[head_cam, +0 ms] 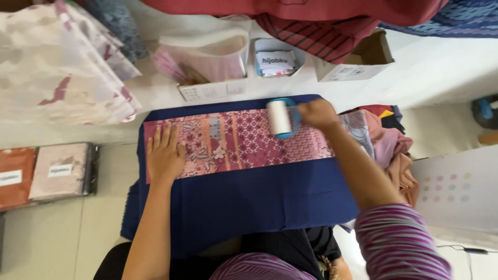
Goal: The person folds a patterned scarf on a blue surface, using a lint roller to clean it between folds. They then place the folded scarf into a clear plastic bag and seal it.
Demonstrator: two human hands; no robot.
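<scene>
Fingers [311, 110] closed around lint roller [279, 118].

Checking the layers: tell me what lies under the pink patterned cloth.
The pink patterned cloth lies flat on a dark blue cloth, which shows on all sides of it. Whatever supports the blue cloth is covered and cannot be seen.

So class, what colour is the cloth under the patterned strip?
Dark blue cloth, plain, seen best in the head view.
</scene>
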